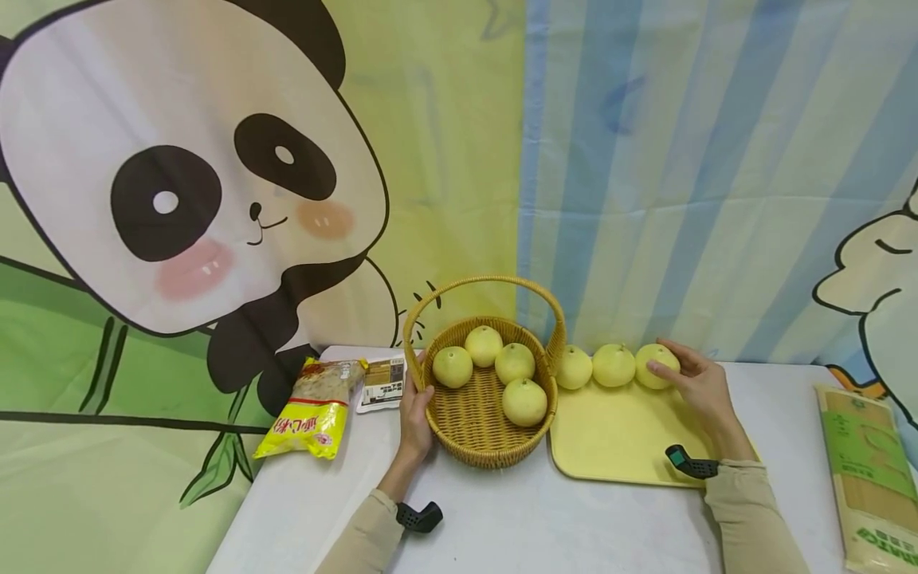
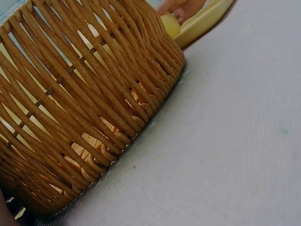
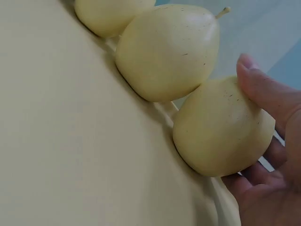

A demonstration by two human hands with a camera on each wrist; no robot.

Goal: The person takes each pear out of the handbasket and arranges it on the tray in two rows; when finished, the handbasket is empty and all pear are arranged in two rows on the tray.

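My left hand (image 1: 417, 418) grips the left side of a woven wicker basket (image 1: 484, 458), its thumb over the rim. Several pale yellow pears (image 1: 524, 402) lie inside, under the tall arched handle. Most of this hand is out of the left wrist view, where the basket's slatted wall (image 2: 89, 94) fills the left side. Three pears stand in a row along the back edge of a yellow tray (image 1: 617, 454). Around the rightmost pear (image 3: 223, 127) curl the thumb and fingers of my right hand (image 1: 704, 388). That pear touches the middle pear (image 3: 167, 52).
Left of the basket lie a yellow-and-clear food bag (image 1: 315, 414) and a small flat packet (image 1: 383, 384). A long green-labelled noodle pack (image 1: 868, 470) lies at the far right. A printed curtain (image 1: 645, 175) hangs behind the white table (image 1: 516, 518).
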